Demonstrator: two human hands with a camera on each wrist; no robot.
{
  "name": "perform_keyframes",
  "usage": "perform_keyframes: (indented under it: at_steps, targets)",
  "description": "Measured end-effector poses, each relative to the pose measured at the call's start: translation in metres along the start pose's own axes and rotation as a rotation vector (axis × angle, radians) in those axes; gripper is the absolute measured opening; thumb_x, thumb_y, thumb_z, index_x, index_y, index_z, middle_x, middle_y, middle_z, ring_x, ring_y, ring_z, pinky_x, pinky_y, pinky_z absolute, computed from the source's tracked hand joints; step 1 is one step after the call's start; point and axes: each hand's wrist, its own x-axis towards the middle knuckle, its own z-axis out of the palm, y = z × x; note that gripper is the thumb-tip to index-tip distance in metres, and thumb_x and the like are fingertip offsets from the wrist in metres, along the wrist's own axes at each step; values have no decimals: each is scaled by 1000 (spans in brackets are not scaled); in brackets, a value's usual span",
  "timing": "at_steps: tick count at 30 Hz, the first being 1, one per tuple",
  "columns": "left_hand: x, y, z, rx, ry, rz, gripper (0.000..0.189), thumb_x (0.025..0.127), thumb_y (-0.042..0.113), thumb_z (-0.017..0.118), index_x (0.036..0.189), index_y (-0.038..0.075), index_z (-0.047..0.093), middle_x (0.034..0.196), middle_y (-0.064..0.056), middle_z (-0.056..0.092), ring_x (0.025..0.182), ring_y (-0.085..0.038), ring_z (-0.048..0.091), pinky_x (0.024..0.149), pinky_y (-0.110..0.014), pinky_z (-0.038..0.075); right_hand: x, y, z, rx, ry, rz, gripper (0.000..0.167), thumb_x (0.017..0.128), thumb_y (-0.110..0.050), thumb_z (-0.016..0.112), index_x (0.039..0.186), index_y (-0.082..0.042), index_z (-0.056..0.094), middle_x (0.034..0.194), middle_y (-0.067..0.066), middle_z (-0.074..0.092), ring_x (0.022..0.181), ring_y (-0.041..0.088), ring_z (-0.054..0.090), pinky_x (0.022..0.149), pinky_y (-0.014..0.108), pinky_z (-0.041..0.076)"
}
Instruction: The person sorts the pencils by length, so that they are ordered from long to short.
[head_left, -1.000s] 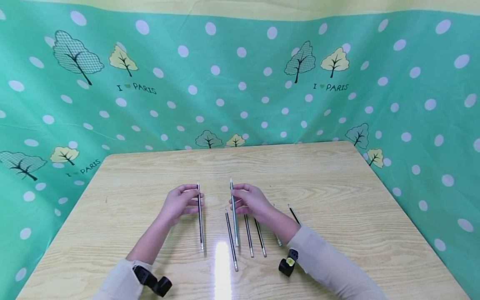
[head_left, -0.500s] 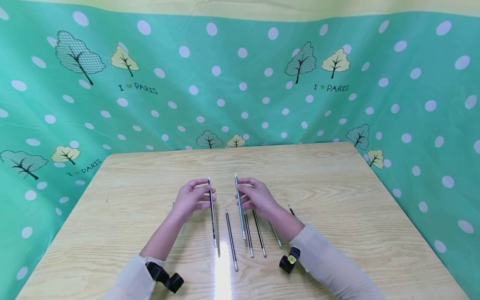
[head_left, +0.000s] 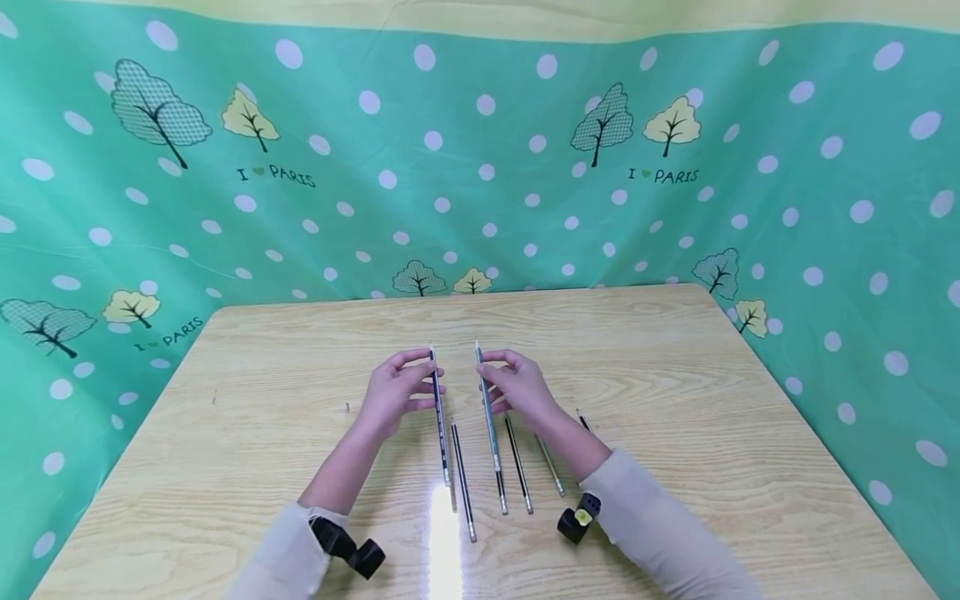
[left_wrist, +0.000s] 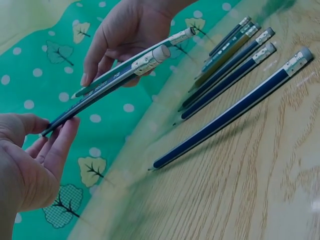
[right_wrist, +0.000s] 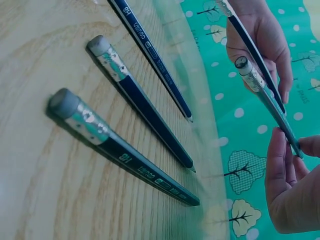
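Note:
In the head view my left hand (head_left: pixel 401 392) pinches a dark blue striped pencil (head_left: pixel 441 433) near its pointed end, held raised with the eraser end toward me. My right hand (head_left: pixel 521 387) holds a light blue-green pencil (head_left: pixel 489 417) the same way, a small gap to the right and roughly parallel. Both erasers show in the left wrist view, where the dark pencil (left_wrist: pixel 105 90) crosses in front of the green one (left_wrist: pixel 145 54). Below the hands lie several pencils, among them a dark blue one (head_left: pixel 462 483) between the held pair and a dark green one (head_left: pixel 519 464) right of them.
A pencil (head_left: pixel 551 465) lies partly under my right forearm, and another (head_left: pixel 584 420) pokes out beyond it. The wooden table (head_left: pixel 262 433) has a small dark fleck (head_left: pixel 347 407) left of my left hand. A green dotted cloth (head_left: pixel 480 200) hangs behind and at both sides.
My left hand has moved right and slightly farther away with its dark pencil. My right hand has shifted a little right and away with the light pencil. The gap between the two pencils has narrowed.

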Motion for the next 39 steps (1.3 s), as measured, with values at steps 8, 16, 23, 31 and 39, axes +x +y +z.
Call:
perform_keyframes:
  at_steps: [8, 16, 23, 31, 39]
  targets:
    - [0, 0, 5, -17, -1, 7, 40, 92, 18, 59, 129, 6, 48, 101, -11, 70, 81, -24, 70, 69, -35, 61, -2, 0, 1, 30, 54, -2, 34, 89, -22, 64, 120, -9, 59, 78, 7, 64, 55, 11, 58, 47, 22, 54]
    - [-1, 0, 7, -17, -9, 6, 41, 92, 18, 58, 130, 6, 48, 93, -2, 71, 81, -25, 70, 67, -33, 61, -2, 3, 4, 30, 76, -8, 30, 88, -20, 64, 117, -11, 60, 71, 0, 61, 53, 10, 57, 45, 21, 52]
    - [-1, 1, 9, -14, -5, 2, 40, 92, 18, 58, 129, 7, 49, 113, -19, 66, 77, -20, 70, 65, -31, 61, -3, 4, 6, 28, 75, -9, 32, 87, -20, 65, 117, -10, 60, 72, -1, 61, 55, 10, 57, 46, 20, 52]
    - [0, 1, 9, -14, 4, -3, 37, 92, 18, 59, 127, 9, 51, 113, -20, 65, 74, -17, 70, 65, -30, 60, -4, 4, 6, 28, 56, -14, 32, 87, -20, 65, 117, -9, 60, 73, 0, 60, 55, 10, 57, 46, 20, 53]
    - [3, 2, 4, -12, 17, 3, 38, 92, 18, 58, 127, 7, 50, 101, -12, 70, 76, -20, 71, 66, -32, 61, -8, -1, 6, 38, 43, -19, 32, 88, -19, 64, 118, -9, 59, 72, -1, 60, 55, 10, 57, 46, 20, 52]
